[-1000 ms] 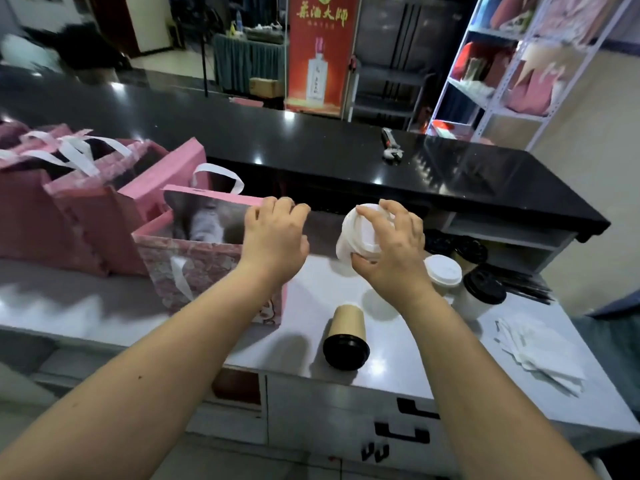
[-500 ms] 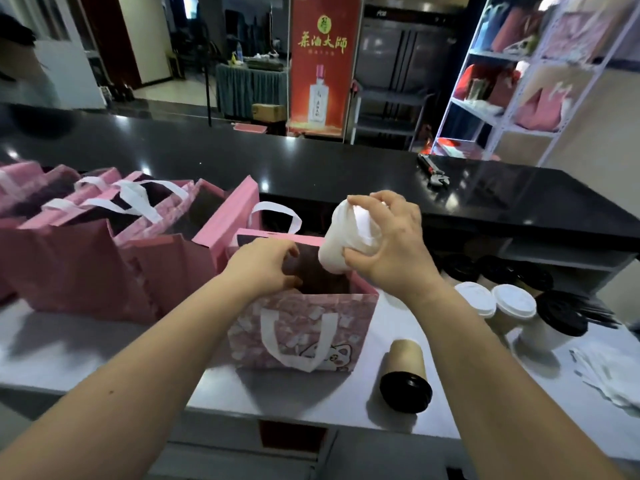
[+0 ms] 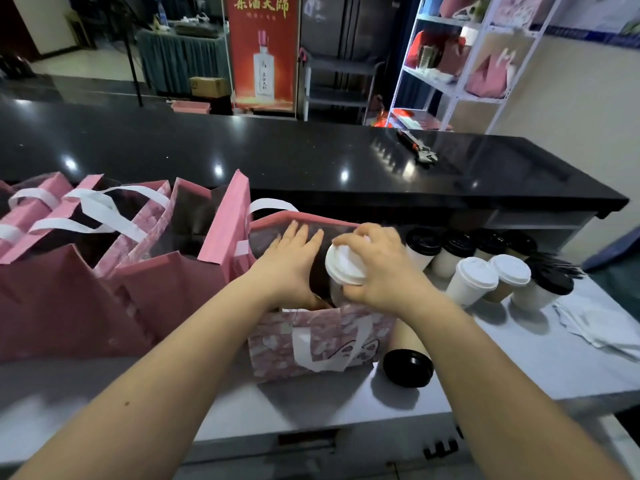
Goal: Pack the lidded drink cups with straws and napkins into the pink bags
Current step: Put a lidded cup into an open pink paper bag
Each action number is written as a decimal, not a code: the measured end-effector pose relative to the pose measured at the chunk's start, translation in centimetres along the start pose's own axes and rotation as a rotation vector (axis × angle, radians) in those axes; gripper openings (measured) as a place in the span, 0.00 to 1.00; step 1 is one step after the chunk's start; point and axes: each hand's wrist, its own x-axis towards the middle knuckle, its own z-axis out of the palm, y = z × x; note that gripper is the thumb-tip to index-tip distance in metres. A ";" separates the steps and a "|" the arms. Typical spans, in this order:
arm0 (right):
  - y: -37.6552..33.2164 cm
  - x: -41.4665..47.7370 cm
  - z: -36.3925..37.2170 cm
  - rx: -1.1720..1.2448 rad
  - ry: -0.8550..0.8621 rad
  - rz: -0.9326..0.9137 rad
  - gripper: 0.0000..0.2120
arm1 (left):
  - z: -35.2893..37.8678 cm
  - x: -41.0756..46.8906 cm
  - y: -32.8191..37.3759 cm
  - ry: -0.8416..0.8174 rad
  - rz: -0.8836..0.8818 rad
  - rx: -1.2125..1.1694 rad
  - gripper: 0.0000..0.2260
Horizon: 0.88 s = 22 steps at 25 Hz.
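Lowered since a moment ago: white-lidded cup point(image 3: 346, 268), now nearly upright, base down inside the mouth of the pink bag point(image 3: 311, 344). Grip: right hand point(image 3: 384, 271) curled round lid rim and cup side. Other side: left hand point(image 3: 291, 261) flat, fingers straight, against the bag's far wall. Just right of the bag, brown cup point(image 3: 408, 365) on its side. Beyond, standing cups point(image 3: 474, 282); napkins point(image 3: 602, 327) far right.
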 end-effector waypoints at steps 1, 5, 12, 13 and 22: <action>0.2 0.2 0.7 -0.077 -0.084 -0.035 0.32 | -0.1 -0.3 0.1 -0.025 0.008 -0.011 0.57; 2.3 1.6 0.9 -0.432 -0.320 -0.079 0.35 | 0.3 -1.5 1.0 -0.065 0.026 0.058 0.65; 2.8 3.2 2.7 -0.427 -0.407 0.006 0.30 | 1.2 -2.5 1.9 -0.013 0.055 0.108 0.66; 2.7 3.3 2.8 -0.414 -0.407 -0.002 0.30 | 1.3 -2.6 2.1 -0.011 0.054 0.110 0.66; 2.3 3.5 5.4 -0.388 -0.461 0.047 0.31 | 1.1 -2.9 2.7 0.005 0.028 0.123 0.65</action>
